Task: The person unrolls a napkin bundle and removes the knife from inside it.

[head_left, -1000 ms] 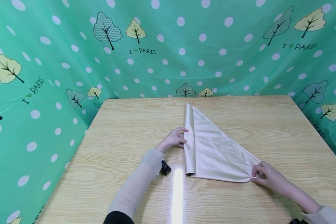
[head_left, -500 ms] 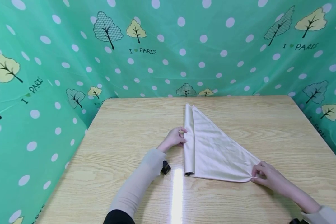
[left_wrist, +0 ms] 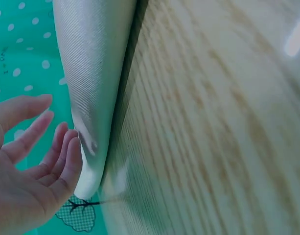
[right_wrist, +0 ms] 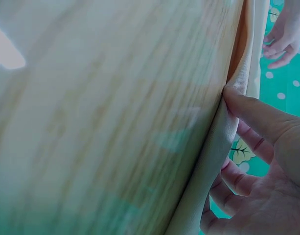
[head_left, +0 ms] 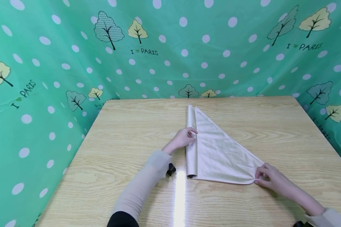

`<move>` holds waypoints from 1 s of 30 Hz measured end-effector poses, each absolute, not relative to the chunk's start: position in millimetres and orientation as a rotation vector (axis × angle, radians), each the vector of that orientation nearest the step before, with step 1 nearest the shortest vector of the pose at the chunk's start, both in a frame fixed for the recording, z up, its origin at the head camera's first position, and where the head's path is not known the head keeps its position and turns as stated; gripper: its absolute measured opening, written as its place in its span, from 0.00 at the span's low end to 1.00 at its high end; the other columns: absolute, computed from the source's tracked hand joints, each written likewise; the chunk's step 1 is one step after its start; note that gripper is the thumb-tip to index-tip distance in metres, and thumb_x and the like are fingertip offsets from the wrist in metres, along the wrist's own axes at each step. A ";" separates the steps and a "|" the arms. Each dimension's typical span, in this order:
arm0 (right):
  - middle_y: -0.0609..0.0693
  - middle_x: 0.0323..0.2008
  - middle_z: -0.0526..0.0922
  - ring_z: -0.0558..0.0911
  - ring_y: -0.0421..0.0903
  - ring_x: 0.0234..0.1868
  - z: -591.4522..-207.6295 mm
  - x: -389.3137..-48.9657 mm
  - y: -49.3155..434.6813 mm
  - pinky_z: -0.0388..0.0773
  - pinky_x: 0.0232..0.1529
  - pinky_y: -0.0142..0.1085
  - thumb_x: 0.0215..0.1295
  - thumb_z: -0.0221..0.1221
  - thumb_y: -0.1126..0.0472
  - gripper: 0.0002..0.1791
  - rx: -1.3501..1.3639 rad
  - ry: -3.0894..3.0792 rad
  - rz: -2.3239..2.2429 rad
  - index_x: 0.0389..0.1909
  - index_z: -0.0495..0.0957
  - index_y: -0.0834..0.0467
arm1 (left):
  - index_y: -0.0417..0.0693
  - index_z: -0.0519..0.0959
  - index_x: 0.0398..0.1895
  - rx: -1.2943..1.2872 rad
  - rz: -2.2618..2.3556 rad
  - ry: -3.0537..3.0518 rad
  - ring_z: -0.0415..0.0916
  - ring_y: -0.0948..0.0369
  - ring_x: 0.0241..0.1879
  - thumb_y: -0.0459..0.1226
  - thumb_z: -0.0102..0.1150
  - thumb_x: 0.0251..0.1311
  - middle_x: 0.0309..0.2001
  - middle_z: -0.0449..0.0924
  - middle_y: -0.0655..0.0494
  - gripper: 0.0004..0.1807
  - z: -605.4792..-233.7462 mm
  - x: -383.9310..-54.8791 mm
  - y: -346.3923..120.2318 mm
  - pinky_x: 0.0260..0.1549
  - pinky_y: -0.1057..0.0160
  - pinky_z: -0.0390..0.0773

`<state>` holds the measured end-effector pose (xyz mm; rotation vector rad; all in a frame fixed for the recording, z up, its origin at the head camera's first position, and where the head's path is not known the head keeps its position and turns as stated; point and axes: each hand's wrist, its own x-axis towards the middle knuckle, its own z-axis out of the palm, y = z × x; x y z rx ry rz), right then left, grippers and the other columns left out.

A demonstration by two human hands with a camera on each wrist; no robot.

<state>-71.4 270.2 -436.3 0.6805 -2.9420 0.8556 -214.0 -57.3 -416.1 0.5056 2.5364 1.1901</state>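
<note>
A pale, satiny cloth point(head_left: 218, 148) lies on the table in a triangle, its left side wound into an upright roll point(head_left: 191, 160). Something dark shows inside the roll's near end. Over the middle of this roll is my left hand point(head_left: 184, 137), fingers loosely bent. In the left wrist view, a gap shows between thumb and fingers, and the fingertips come right up to the rolled cloth point(left_wrist: 98, 58). At the lower right corner my right hand point(head_left: 270, 178) pinches the cloth. The right wrist view shows its thumb point(right_wrist: 247, 105) pressed on the cloth's edge point(right_wrist: 208, 147).
The wooden table point(head_left: 125, 126) extends around the cloth on all sides. Green dotted curtains point(head_left: 170, 47) printed with trees hang behind it and along both sides. A bright light streak point(head_left: 180, 198) reflects off the tabletop near the front.
My left hand has shifted from the roll's left side rightward over its top, its fingers now by the flat cloth. The roll moved very slightly left at first. The right hand keeps its place.
</note>
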 end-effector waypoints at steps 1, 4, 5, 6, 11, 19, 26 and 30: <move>0.41 0.26 0.63 0.62 0.33 0.28 -436.3 -71.3 270.2 0.60 0.25 0.29 0.43 0.66 0.62 0.14 0.681 -2.939 0.853 0.22 0.69 0.46 | 0.39 0.74 0.45 0.519 1.181 2.533 0.67 0.65 0.23 0.28 0.56 0.50 0.27 0.73 0.53 0.16 -416.1 -213.9 -56.4 0.20 0.72 0.69; 0.40 0.26 0.63 0.61 0.33 0.28 -436.5 -71.0 270.1 0.60 0.25 0.29 0.43 0.66 0.62 0.14 0.680 -2.935 0.842 0.22 0.69 0.45 | 0.39 0.74 0.44 0.553 1.139 2.531 0.66 0.66 0.19 0.29 0.57 0.51 0.25 0.72 0.54 0.15 -416.9 -214.0 -54.1 0.18 0.73 0.68; 0.40 0.26 0.63 0.61 0.33 0.28 -436.6 -70.9 270.0 0.60 0.25 0.29 0.42 0.66 0.61 0.14 0.678 -2.935 0.840 0.22 0.69 0.45 | 0.38 0.74 0.44 0.564 1.118 2.533 0.66 0.66 0.19 0.30 0.57 0.51 0.24 0.72 0.54 0.15 -417.0 -214.1 -53.5 0.17 0.73 0.67; 0.40 0.26 0.63 0.61 0.33 0.28 -436.7 -70.8 270.0 0.60 0.25 0.29 0.42 0.66 0.62 0.14 0.676 -2.937 0.839 0.22 0.69 0.45 | 0.38 0.75 0.44 0.584 1.082 2.543 0.65 0.67 0.18 0.31 0.58 0.51 0.24 0.72 0.55 0.14 -417.1 -214.3 -53.0 0.18 0.74 0.67; 0.42 0.25 0.63 0.62 0.33 0.27 -436.6 -71.3 269.2 0.60 0.25 0.29 0.43 0.66 0.62 0.13 0.645 -2.981 0.853 0.21 0.69 0.46 | 0.41 0.76 0.42 0.673 0.882 2.569 0.67 0.65 0.23 0.37 0.60 0.51 0.24 0.72 0.56 0.15 -423.3 -220.6 -52.3 0.25 0.71 0.68; 0.42 0.25 0.64 0.62 0.33 0.27 -437.4 -71.3 269.3 0.60 0.24 0.28 0.43 0.65 0.62 0.13 0.648 -2.985 0.874 0.21 0.69 0.46 | 0.57 0.76 0.41 0.831 0.723 2.571 0.66 0.65 0.28 0.52 0.62 0.45 0.28 0.69 0.60 0.20 -482.9 -260.9 -56.7 0.28 0.69 0.67; 0.42 0.25 0.63 0.62 0.33 0.27 -438.2 -72.2 269.8 0.60 0.24 0.28 0.43 0.65 0.63 0.13 0.647 -2.985 0.882 0.21 0.69 0.47 | 0.49 0.74 0.40 0.737 0.627 2.568 0.67 0.61 0.31 0.42 0.62 0.49 0.34 0.71 0.53 0.15 -435.9 -237.4 -49.2 0.33 0.66 0.68; 0.42 0.25 0.64 0.62 0.34 0.27 -437.4 -72.1 269.3 0.60 0.24 0.29 0.44 0.65 0.62 0.13 0.624 -3.014 0.872 0.21 0.69 0.47 | 0.46 0.72 0.38 0.743 0.609 2.591 0.65 0.62 0.29 0.40 0.60 0.51 0.30 0.70 0.54 0.13 -425.2 -229.9 -49.0 0.30 0.68 0.67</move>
